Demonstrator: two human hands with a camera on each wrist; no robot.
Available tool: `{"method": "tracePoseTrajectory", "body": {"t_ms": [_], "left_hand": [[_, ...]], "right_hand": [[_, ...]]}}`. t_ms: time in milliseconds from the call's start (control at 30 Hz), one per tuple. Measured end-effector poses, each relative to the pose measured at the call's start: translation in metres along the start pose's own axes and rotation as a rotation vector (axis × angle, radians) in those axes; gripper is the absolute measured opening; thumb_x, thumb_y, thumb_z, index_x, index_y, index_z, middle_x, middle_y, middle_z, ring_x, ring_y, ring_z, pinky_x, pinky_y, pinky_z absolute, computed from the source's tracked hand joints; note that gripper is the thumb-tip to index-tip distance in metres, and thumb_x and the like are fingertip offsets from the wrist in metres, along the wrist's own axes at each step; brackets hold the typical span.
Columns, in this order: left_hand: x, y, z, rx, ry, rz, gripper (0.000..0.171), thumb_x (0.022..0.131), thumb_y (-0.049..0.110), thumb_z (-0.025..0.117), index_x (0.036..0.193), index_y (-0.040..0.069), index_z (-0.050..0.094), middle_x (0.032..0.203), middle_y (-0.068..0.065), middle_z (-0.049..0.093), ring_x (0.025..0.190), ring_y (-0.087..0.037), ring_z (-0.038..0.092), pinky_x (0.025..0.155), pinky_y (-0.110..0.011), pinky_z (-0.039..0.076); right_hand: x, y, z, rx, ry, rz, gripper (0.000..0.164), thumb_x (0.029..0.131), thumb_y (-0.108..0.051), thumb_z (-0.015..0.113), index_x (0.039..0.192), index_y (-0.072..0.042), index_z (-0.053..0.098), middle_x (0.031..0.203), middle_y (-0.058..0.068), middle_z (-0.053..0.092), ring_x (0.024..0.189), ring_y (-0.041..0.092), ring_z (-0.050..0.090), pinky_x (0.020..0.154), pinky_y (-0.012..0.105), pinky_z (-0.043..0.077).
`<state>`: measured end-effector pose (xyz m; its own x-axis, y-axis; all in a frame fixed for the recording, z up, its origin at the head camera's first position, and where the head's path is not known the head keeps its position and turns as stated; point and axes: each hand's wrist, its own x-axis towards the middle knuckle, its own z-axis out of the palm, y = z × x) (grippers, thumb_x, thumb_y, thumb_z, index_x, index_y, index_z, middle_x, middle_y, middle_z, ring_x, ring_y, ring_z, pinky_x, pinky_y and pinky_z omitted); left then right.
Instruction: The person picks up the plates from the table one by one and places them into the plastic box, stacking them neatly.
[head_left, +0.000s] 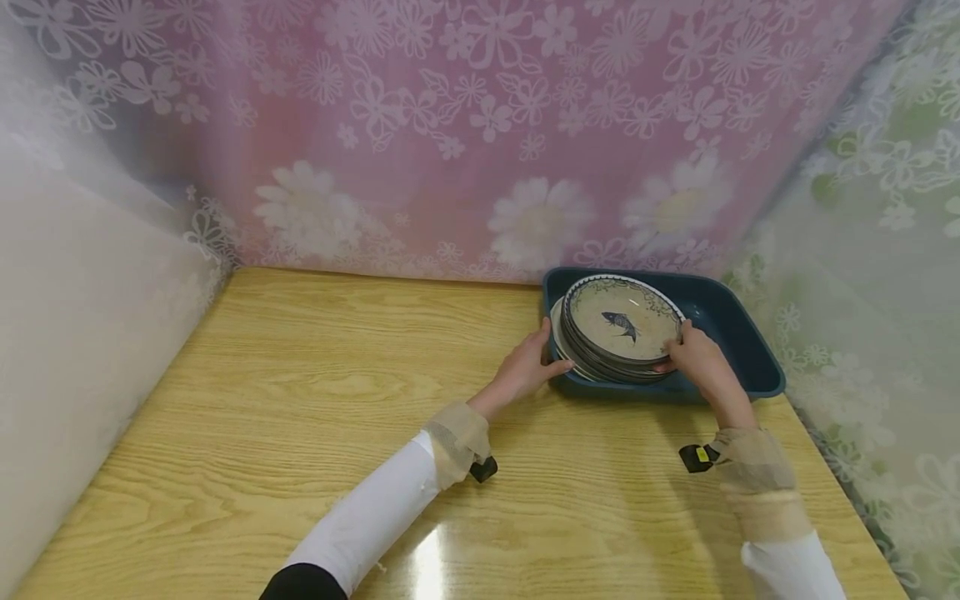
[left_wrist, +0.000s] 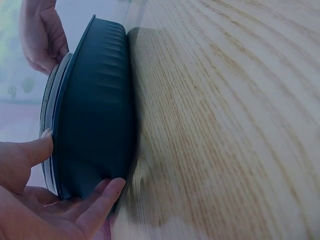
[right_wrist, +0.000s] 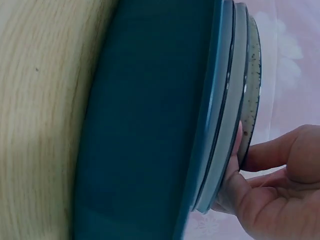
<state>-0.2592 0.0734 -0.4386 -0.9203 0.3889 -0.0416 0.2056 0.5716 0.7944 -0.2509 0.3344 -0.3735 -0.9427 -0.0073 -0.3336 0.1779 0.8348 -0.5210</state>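
Note:
A stack of round plates (head_left: 617,321) sits in the left part of a dark blue-green basin (head_left: 738,358). The top plate has a patterned rim and a dark fish drawn in its middle. My right hand (head_left: 697,354) pinches that top plate's right edge. In the right wrist view, the thumb lies over the top plate (right_wrist: 253,75) and fingers reach under it, where its edge is parted from the plates below. At the basin's front left corner is my left hand (head_left: 527,362). Its extended fingers lie along the outer wall, and its thumb (left_wrist: 40,149) touches near the rim.
The basin stands at the back right of a wood-grain table (head_left: 322,400). A pink flowered curtain (head_left: 420,150) hangs right behind it, and a green-and-white flowered sheet (head_left: 862,317) lies close on the right. A pale sheet (head_left: 82,292) borders the left side.

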Motion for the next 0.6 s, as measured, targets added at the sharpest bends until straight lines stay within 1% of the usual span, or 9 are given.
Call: {"method": "tracePoseTrajectory", "body": {"t_ms": [33, 100, 167, 233, 333, 400, 467, 533, 600], "left_hand": [[0.000, 0.000, 0.000, -0.003, 0.000, 0.001, 0.083, 0.088, 0.039, 0.059, 0.149, 0.012, 0.010, 0.152, -0.006, 0.020, 0.138, -0.021, 0.023, 0.110, -0.038, 0.026], [0.000, 0.000, 0.000, -0.008, 0.002, 0.001, 0.083, 0.088, 0.039, 0.059, 0.149, 0.012, 0.010, 0.152, -0.007, 0.020, 0.138, -0.021, 0.023, 0.110, -0.038, 0.026], [0.000, -0.001, 0.001, -0.011, 0.004, 0.000, 0.083, 0.088, 0.039, 0.059, 0.149, 0.012, 0.010, 0.152, -0.007, 0.020, 0.138, -0.021, 0.023, 0.110, -0.038, 0.026], [0.000, -0.001, 0.001, -0.015, 0.005, -0.001, 0.082, 0.088, 0.039, 0.059, 0.149, 0.013, 0.011, 0.152, -0.007, 0.020, 0.138, -0.020, 0.023, 0.110, -0.038, 0.026], [0.000, -0.002, 0.001, -0.021, 0.007, -0.001, 0.083, 0.088, 0.040, 0.059, 0.149, 0.013, 0.011, 0.152, -0.006, 0.020, 0.138, -0.021, 0.023, 0.110, -0.038, 0.026], [0.000, -0.002, 0.001, -0.027, 0.006, -0.001, 0.083, 0.088, 0.040, 0.059, 0.149, 0.013, 0.010, 0.152, -0.006, 0.020, 0.138, -0.021, 0.023, 0.110, -0.039, 0.026], [0.000, -0.002, 0.001, -0.031, 0.006, -0.001, 0.083, 0.087, 0.041, 0.059, 0.149, 0.014, 0.010, 0.152, -0.006, 0.020, 0.138, -0.021, 0.023, 0.110, -0.039, 0.026], [0.000, -0.002, 0.001, -0.037, 0.005, -0.003, 0.083, 0.087, 0.041, 0.059, 0.149, 0.014, 0.010, 0.152, -0.006, 0.020, 0.138, -0.021, 0.023, 0.110, -0.039, 0.026], [0.000, -0.002, 0.000, -0.042, 0.003, -0.004, 0.083, 0.087, 0.041, 0.059, 0.149, 0.014, 0.010, 0.152, -0.006, 0.020, 0.138, -0.021, 0.022, 0.110, -0.039, 0.026]], "right_hand": [[0.001, 0.000, -0.001, -0.007, -0.013, 0.008, 0.068, 0.100, -0.021, 0.027, 0.135, 0.011, -0.022, 0.096, 0.019, 0.066, 0.124, 0.047, 0.032, 0.101, 0.062, 0.020], [0.002, -0.001, -0.002, -0.027, -0.031, 0.019, 0.069, 0.100, -0.021, 0.028, 0.135, 0.012, -0.021, 0.100, 0.021, 0.065, 0.119, 0.044, 0.041, 0.101, 0.062, 0.020], [0.004, -0.003, -0.003, -0.049, -0.047, 0.017, 0.068, 0.100, -0.019, 0.029, 0.136, 0.014, -0.018, 0.109, 0.027, 0.059, 0.111, 0.041, 0.051, 0.100, 0.062, 0.024], [0.006, -0.004, -0.003, -0.080, -0.054, 0.016, 0.066, 0.099, -0.016, 0.028, 0.136, 0.015, -0.016, 0.114, 0.031, 0.053, 0.105, 0.038, 0.056, 0.099, 0.060, 0.029], [0.006, -0.007, -0.004, -0.136, -0.032, -0.001, 0.063, 0.095, -0.012, 0.028, 0.137, 0.018, -0.009, 0.125, 0.038, 0.038, 0.107, 0.042, 0.053, 0.093, 0.055, 0.036], [0.005, -0.008, -0.003, -0.179, 0.002, -0.012, 0.063, 0.091, -0.010, 0.028, 0.137, 0.020, -0.003, 0.127, 0.039, 0.036, 0.110, 0.046, 0.047, 0.089, 0.053, 0.038], [0.002, -0.010, -0.004, -0.213, 0.036, -0.028, 0.061, 0.089, -0.008, 0.028, 0.137, 0.021, 0.003, 0.129, 0.040, 0.034, 0.107, 0.046, 0.048, 0.085, 0.052, 0.040], [-0.002, -0.012, -0.002, -0.224, 0.057, -0.036, 0.061, 0.089, -0.007, 0.028, 0.138, 0.019, 0.005, 0.129, 0.040, 0.035, 0.091, 0.042, 0.052, 0.074, 0.048, 0.042], [-0.006, -0.013, -0.001, -0.217, 0.069, -0.044, 0.060, 0.088, -0.006, 0.029, 0.141, 0.015, 0.006, 0.121, 0.039, 0.042, 0.067, 0.031, 0.048, 0.060, 0.040, 0.039]]}}
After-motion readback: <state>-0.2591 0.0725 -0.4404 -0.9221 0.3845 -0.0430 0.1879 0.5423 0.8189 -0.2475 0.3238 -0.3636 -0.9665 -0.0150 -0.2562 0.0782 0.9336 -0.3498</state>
